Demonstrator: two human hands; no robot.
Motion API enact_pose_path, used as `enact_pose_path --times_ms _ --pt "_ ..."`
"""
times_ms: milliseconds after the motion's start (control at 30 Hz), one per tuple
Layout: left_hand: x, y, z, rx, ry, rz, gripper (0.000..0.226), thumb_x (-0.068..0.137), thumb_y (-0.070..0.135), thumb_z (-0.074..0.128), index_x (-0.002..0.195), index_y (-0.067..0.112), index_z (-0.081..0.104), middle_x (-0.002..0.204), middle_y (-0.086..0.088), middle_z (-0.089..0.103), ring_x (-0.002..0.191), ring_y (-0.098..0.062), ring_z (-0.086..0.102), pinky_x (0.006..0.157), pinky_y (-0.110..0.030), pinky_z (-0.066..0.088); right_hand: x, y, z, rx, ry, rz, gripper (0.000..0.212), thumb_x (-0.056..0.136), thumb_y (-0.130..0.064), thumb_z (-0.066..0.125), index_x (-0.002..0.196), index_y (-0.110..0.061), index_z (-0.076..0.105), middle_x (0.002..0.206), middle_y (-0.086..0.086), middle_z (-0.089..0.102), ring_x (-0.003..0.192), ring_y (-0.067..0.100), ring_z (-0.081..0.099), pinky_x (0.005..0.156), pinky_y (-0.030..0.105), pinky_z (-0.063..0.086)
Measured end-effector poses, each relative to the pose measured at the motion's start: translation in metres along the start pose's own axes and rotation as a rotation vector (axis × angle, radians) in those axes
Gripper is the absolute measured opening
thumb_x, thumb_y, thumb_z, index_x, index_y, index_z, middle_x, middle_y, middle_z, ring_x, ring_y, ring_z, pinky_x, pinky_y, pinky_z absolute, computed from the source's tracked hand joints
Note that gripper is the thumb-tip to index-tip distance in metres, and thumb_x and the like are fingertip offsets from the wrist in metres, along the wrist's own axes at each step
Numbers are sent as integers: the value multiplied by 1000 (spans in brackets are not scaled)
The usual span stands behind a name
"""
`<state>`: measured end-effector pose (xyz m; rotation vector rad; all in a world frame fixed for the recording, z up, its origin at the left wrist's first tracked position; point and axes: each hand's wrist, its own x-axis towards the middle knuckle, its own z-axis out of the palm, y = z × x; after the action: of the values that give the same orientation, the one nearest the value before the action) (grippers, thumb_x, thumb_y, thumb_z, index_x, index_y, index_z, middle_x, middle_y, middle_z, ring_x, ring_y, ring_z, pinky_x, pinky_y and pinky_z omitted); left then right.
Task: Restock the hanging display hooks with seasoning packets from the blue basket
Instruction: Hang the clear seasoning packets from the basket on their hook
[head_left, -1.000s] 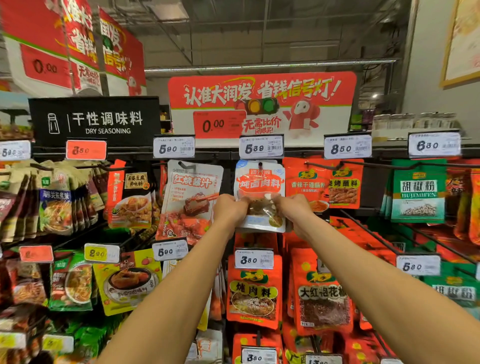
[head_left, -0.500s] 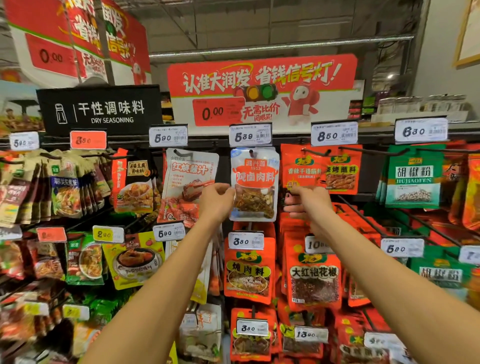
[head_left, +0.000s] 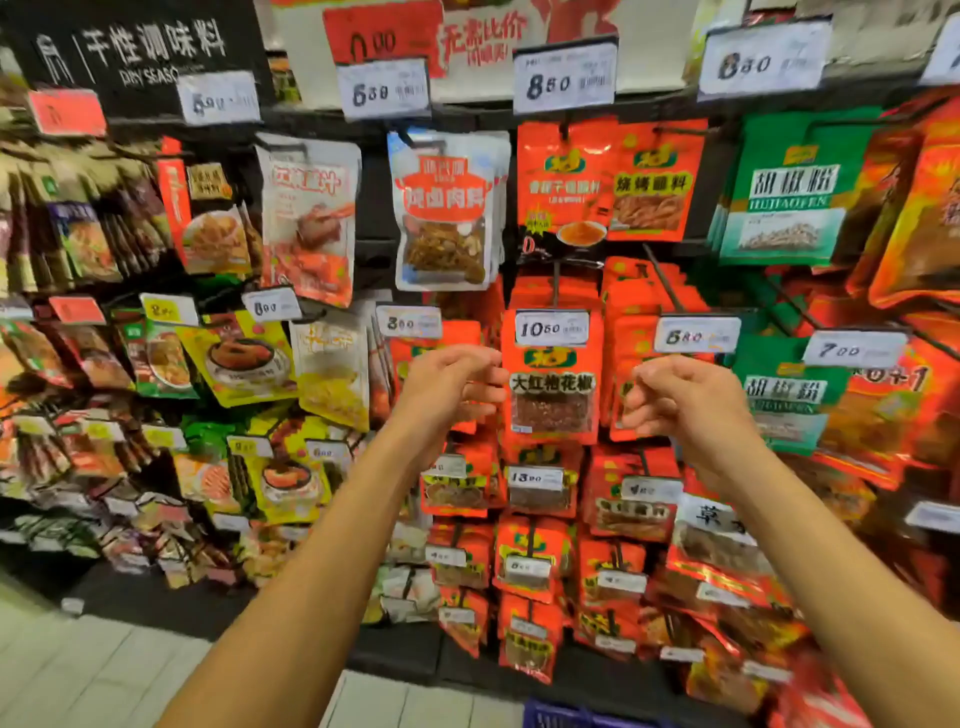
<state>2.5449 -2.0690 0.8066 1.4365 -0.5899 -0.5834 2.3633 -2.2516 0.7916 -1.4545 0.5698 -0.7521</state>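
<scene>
A white and light-blue seasoning packet (head_left: 445, 210) with a red label band and a clear window showing brown spices hangs upright on a display hook (head_left: 404, 136) in the top row of the rack, fronting a few like packets behind it. A sliver of the blue basket (head_left: 563, 716) shows at the rack's foot, by the bottom edge of view; its contents cannot be seen.

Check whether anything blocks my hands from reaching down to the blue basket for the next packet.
Nothing visible does. Both the left hand and right hand are empty in front of the display, and the blue basket shows only as an edge at the frame's bottom, with open space between.
</scene>
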Motion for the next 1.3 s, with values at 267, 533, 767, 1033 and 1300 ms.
enact_pose_path --times_ms 267,533,767,1033,1300 --pt "-61 -135 67 54 62 -461 16 100 15 52 92 16 66 73 0 67 59 -12 60 52 -20 47 -63 134 -94 -101 37 362 19 100 -7 55 83 -4 64 55 5 67 39 14 61 38 21 48" --pt "-107 -280 89 145 69 -825 16 97 21 58 87 20 69 81 -2 71 70 -18 64 69 -29 50 -131 264 -134 -132 148 709 21 96 1 57 78 -9 61 51 3 65 37 14 59 37 20 46" --pt "-161 -446 83 228 64 -1168 13 96 17 56 91 15 68 80 -4 69 60 -14 66 65 -26 49 -220 416 -131 -222 233 964 12 88 -6 68 77 -11 66 62 7 64 52 21 56 55 30 51" --pt "-178 -607 76 366 -1 -1332 11 97 19 61 98 8 64 82 -9 67 71 -24 63 70 -33 50 -262 595 -128 -417 102 1179 24 101 -11 55 82 0 65 76 25 67 56 26 62 54 33 49" --pt "-177 -756 66 449 -11 -1407 12 96 15 60 87 8 60 74 -7 66 65 -22 63 66 -34 53 -251 746 -111 -1191 -603 661 15 90 -4 52 97 -4 65 93 16 70 83 35 66 63 34 51"
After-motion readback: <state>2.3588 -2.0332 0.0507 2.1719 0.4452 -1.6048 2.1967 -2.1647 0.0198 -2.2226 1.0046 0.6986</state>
